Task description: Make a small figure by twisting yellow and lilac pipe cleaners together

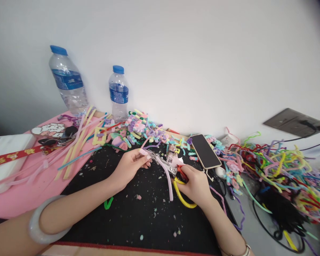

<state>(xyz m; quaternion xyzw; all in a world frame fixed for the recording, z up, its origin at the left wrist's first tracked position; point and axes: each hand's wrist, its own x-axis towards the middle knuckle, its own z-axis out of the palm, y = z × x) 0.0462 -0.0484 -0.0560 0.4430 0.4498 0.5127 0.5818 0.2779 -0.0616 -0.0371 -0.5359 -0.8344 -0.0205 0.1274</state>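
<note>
Over the black mat (114, 224), my left hand (130, 165) pinches a pale pink-lilac pipe cleaner (166, 174) near one end. The rest of its length bends down to the right and hangs above the mat. My right hand (196, 183) is closed on the red and yellow handle of scissors (173, 170), and the yellow loop sticks out below the fingers. The metal blades point left and lie against the pipe cleaner close to my left fingertips. Whether the blades are fully closed I cannot make out. A small green bent piece (108, 203) lies near my left forearm.
Two water bottles (119, 93) stand by the wall. Colourful pipe-cleaner pieces (138, 129) are heaped behind my hands, beside a phone (206, 151). A larger tangle (280, 163) and black cables fill the right side. Long strips (77, 145) lie on a pink sheet (10, 204) at left.
</note>
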